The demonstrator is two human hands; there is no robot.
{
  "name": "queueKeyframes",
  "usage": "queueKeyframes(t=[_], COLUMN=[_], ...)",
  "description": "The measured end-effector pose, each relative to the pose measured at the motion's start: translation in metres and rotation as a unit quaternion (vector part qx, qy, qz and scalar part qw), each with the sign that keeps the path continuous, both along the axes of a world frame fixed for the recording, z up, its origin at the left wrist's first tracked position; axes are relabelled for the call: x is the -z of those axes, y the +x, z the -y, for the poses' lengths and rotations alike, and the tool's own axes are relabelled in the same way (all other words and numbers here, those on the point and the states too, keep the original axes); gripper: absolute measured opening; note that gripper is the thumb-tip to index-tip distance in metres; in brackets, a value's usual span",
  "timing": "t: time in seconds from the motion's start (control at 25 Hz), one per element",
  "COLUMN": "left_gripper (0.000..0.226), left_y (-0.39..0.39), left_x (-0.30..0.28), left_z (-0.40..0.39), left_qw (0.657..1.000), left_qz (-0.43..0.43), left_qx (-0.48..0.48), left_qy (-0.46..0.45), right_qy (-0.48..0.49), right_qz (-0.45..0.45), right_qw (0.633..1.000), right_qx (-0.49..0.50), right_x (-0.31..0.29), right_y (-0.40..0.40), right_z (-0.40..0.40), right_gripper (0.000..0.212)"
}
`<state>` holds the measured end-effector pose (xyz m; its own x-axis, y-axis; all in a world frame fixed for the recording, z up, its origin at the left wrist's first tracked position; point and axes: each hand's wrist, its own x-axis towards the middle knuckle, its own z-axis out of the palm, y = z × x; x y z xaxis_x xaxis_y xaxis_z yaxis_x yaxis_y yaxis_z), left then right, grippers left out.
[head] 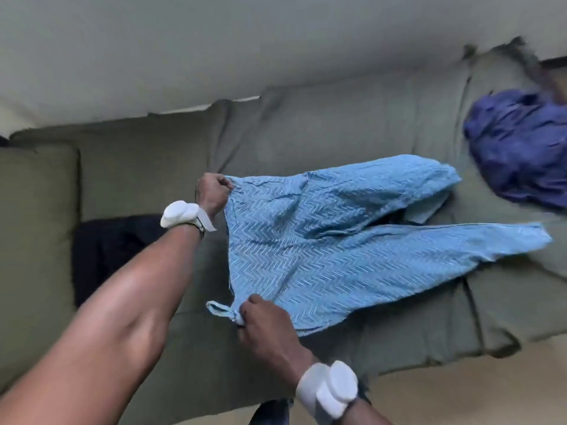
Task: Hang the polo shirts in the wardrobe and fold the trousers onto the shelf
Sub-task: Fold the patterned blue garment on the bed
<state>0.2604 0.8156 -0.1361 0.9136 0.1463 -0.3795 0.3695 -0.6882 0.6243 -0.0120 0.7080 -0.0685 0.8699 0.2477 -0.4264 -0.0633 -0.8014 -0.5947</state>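
Light blue patterned trousers [331, 240] lie spread across the green sofa seat, legs pointing right. My left hand [213, 191] grips the far corner of the waistband in a fist. My right hand [264, 323] pinches the near corner of the waistband, next to a knotted drawstring loop [222, 309]. A crumpled dark blue garment [518, 151] lies on the seat at the far right. A dark, almost black garment [113, 250] lies on the seat to the left, partly behind my left forearm.
The olive green sofa [306, 127] fills most of the view, with a cushion [33, 240] at the left end. Beige floor [475, 394] shows at the lower right. A grey wall rises behind the sofa.
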Motion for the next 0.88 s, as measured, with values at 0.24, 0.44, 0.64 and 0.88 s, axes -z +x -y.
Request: queueKeyframes(t=[0.24,0.44,0.64,0.88], left_gripper=[0.027,0.04,0.066,0.064], left_y=[-0.02,-0.026,-0.076,-0.226], left_x=[0.103,0.128,0.144,0.18], left_z=[-0.105,-0.137,-0.1,-0.01], left_qw=[0.998,0.98,0.946,0.942], left_qz=[-0.032,0.018,0.065,0.012], left_qx=[0.031,0.064,0.109,0.216], left_qy=[0.045,0.187,0.299,0.255], right_qy=[0.011,0.0,0.041,-0.16], right_qz=[-0.057,-0.062,0.05,0.062], right_qw=[0.989,0.974,0.99,0.985], right_qx=[-0.137,-0.218,-0.129,-0.024], right_x=[0.117,0.156,0.183,0.229], right_y=[0.011,0.016,0.01,-0.001], right_z=[-0.112,-0.156,-0.103,0.111], right_gripper=[0.018,0.023,0.021,0.052])
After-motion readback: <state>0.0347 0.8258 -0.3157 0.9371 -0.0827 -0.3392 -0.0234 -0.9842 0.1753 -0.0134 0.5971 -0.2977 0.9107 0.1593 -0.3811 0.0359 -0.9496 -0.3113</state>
